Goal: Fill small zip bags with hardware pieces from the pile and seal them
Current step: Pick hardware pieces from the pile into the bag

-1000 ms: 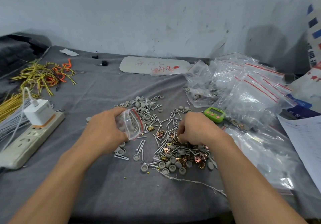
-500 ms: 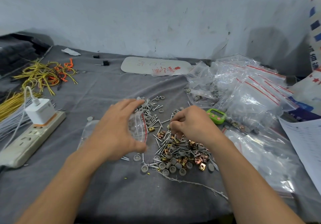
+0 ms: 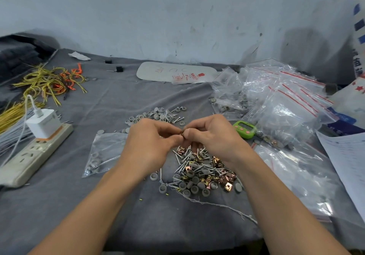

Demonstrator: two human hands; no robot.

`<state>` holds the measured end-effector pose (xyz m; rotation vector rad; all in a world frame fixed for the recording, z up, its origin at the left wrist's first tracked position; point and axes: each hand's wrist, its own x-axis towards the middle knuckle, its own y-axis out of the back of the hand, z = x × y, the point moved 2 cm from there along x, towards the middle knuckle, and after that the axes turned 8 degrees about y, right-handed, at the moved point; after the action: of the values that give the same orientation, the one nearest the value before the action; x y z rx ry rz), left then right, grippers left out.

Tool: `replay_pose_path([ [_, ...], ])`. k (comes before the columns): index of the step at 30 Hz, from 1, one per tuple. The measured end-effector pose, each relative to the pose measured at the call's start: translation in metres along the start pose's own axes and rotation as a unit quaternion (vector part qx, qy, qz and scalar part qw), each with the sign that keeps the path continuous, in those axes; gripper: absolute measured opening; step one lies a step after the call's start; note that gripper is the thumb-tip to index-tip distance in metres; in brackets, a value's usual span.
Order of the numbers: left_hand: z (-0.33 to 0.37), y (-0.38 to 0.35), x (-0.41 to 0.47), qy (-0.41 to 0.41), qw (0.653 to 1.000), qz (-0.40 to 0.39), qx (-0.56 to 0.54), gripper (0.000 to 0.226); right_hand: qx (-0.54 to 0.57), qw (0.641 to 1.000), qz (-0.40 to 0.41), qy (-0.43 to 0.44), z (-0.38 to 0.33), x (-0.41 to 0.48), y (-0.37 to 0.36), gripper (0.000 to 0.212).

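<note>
A pile of hardware (image 3: 199, 169) lies on the grey cloth: screws, grey round caps and copper and brass clips. My left hand (image 3: 150, 146) and my right hand (image 3: 213, 138) meet above the pile, and their fingertips pinch one small copper clip (image 3: 182, 134) between them. A small clear zip bag (image 3: 104, 154) with a few grey caps inside lies flat on the cloth left of my left hand. More grey caps and screws (image 3: 158, 115) lie scattered behind my hands.
A heap of clear zip bags with red strips (image 3: 280, 100) fills the right side, beside a green timer (image 3: 245, 129). A power strip with a white charger (image 3: 37, 146) and yellow and orange wires (image 3: 47, 80) sit at left. Paper (image 3: 347, 161) lies at far right.
My left hand has let go of the small zip bag, which now lies on the cloth. Both hands have come together over the pile and pinch a copper clip.
</note>
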<state>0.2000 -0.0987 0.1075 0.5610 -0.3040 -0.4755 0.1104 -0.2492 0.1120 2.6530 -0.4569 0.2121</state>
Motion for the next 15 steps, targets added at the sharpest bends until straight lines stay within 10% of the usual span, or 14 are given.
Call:
replay_pose_path([
  [10, -0.0042, 0.0007, 0.0030, -0.002, 1.000, -0.009, -0.003, 0.026, 0.054, 0.998, 0.011, -0.036, 0.0049, 0.0012, -0.0034, 0.013],
  [15, -0.0008, -0.0015, -0.0051, -0.039, 0.990, 0.036, 0.129, 0.023, -0.313, 0.944, -0.062, -0.078, 0.0091, 0.0004, 0.0022, 0.013],
])
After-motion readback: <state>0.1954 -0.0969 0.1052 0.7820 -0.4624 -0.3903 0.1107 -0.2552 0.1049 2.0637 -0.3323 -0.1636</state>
